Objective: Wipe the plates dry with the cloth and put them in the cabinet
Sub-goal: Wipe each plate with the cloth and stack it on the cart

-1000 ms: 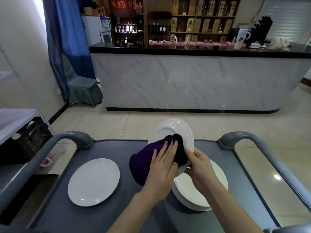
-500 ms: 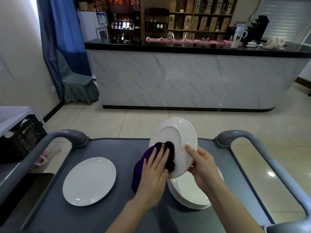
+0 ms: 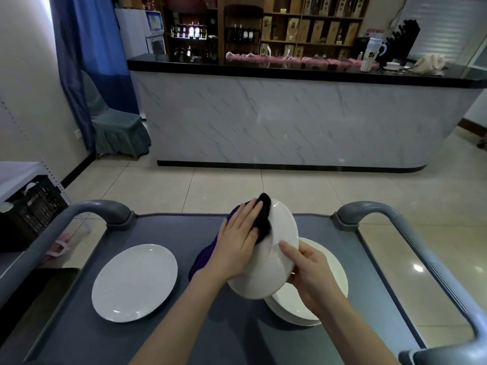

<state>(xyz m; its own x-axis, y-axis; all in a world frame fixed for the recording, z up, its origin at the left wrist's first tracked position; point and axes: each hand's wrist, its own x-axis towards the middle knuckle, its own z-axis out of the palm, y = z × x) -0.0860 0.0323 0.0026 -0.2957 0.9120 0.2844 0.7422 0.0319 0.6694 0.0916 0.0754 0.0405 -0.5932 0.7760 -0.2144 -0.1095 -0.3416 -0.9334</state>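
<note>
I hold a white plate (image 3: 266,275) tilted above the grey cart (image 3: 79,338). My right hand (image 3: 311,275) grips its right rim, thumb on the face. My left hand (image 3: 241,238) lies flat with straight fingers on a dark purple cloth (image 3: 263,219), pressing it against the plate's upper left face; the cloth's tail (image 3: 203,259) hangs down behind my wrist. Under the held plate sits a stack of white plates (image 3: 329,293) on the cart's right side. A single white plate (image 3: 134,283) lies flat on the cart's left side.
The cart has grey handle rails on the left (image 3: 52,238) and right (image 3: 421,259). A black crate (image 3: 29,209) on a shelf stands to the left. Tiled floor (image 3: 237,185) lies ahead of the cart, then a marble-fronted bar counter (image 3: 290,117) and a covered chair (image 3: 113,122).
My left hand has slid the cloth from the plate's lower middle up to its top left edge. The plate has turned more edge-on, and my right hand has shifted lower on the rim.
</note>
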